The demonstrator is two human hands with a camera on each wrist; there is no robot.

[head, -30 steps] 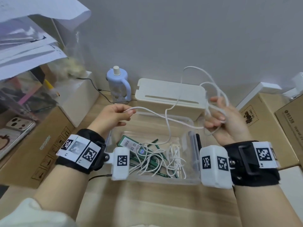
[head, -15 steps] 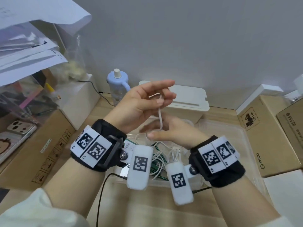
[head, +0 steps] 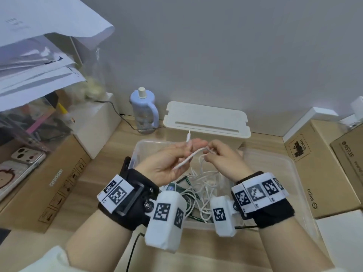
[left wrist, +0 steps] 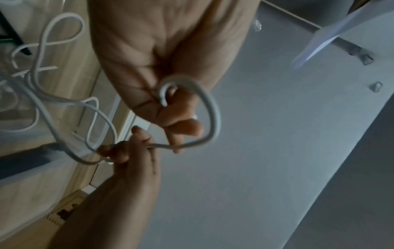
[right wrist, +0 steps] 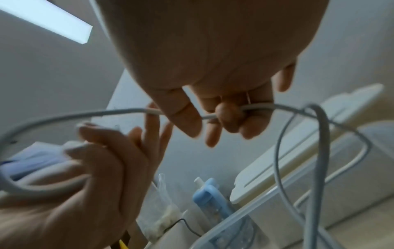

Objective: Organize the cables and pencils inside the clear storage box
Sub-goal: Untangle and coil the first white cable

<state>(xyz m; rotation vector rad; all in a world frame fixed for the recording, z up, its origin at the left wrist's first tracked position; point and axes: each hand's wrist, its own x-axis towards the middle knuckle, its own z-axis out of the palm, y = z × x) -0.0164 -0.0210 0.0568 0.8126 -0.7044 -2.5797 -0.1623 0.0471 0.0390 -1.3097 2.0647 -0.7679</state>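
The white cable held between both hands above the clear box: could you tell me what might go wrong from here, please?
1. The white cable trails from the right hand into the tangle of cables in the clear box; winding further may drag those loops up.
2. The left hand holds it near the plug end; a sharp bend there could strain it.
3. Snagged loops might flick out the green pencils.
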